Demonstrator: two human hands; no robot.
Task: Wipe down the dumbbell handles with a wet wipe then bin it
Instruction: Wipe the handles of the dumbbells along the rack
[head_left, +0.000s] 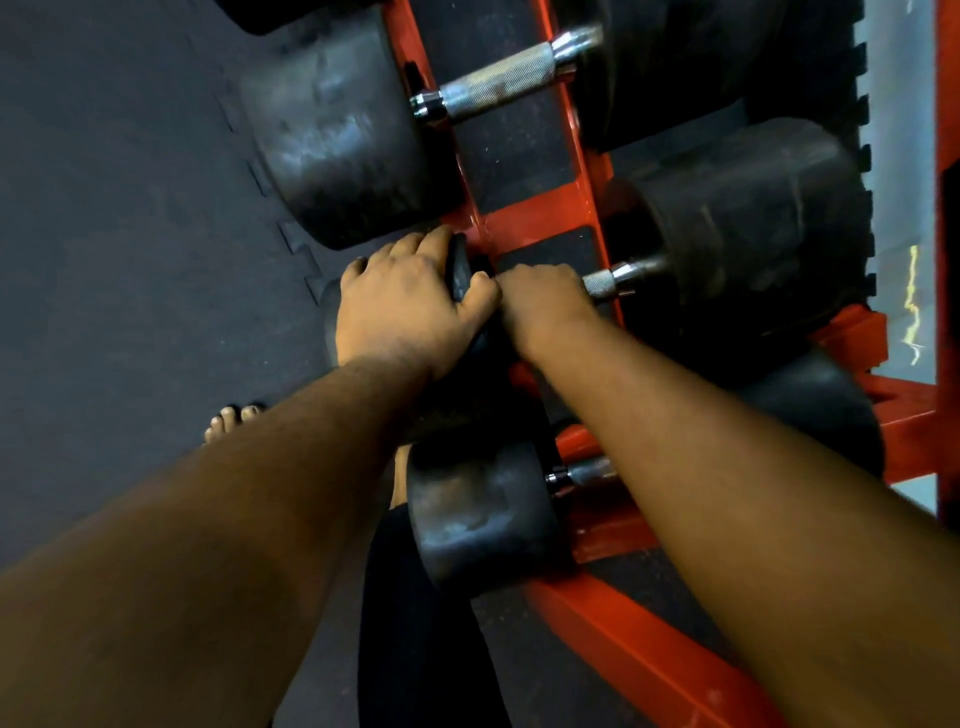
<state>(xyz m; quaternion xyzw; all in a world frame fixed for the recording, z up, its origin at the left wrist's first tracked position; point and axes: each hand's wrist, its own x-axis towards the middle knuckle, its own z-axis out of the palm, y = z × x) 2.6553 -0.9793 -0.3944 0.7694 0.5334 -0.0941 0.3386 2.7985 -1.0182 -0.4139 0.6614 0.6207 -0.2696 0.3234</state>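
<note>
Three black dumbbells lie across a red rack (540, 213). My left hand (410, 301) grips the near weight head (460, 270) of the middle dumbbell, thumb hooked over its edge. My right hand (545, 301) is curled round that dumbbell's metal handle (605, 283), of which only a short knurled end shows by the far head (748, 234). No wet wipe is visible; my fingers hide whatever lies under them. The upper dumbbell's handle (504, 75) is bare. The lower dumbbell's handle (587, 470) is mostly hidden by my right forearm.
Dark interlocking rubber floor mats (130, 208) spread to the left. My bare toes (234, 418) show on the mat beside my left forearm, and my black-clad leg (415, 649) is below. A pale wall or floor strip (893, 156) runs along the right behind the rack.
</note>
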